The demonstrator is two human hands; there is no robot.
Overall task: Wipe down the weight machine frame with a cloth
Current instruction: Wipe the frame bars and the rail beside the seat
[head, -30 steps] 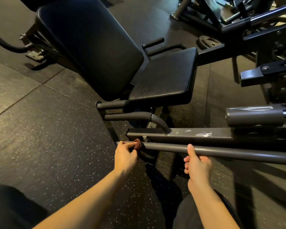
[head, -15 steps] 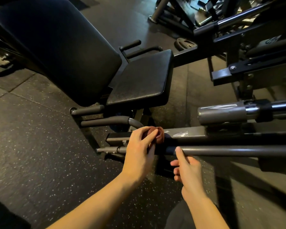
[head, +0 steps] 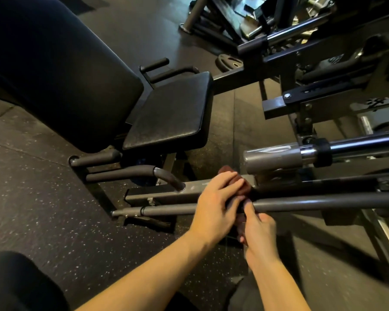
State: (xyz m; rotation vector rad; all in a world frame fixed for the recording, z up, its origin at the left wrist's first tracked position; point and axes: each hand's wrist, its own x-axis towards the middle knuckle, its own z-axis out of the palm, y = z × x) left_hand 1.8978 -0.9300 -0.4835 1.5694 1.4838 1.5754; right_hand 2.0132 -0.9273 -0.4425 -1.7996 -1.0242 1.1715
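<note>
- Fingers (head: pixel 230 184): your left hand (head: pixel 213 205) grips the small reddish-brown cloth (head: pixel 245 186), shifted right from the rod's left end onto the grey square steel frame beam (head: pixel 166 194).
- Your right hand (head: pixel 257 227): fingers curled, now touching the near long grey round rod (head: pixel 323 204); hold unclear.
- Meaning: wiping moves rightward.

Bare forearms, no sleeves showing, dark trousers (head: pixel 20 281) on both legs
</note>
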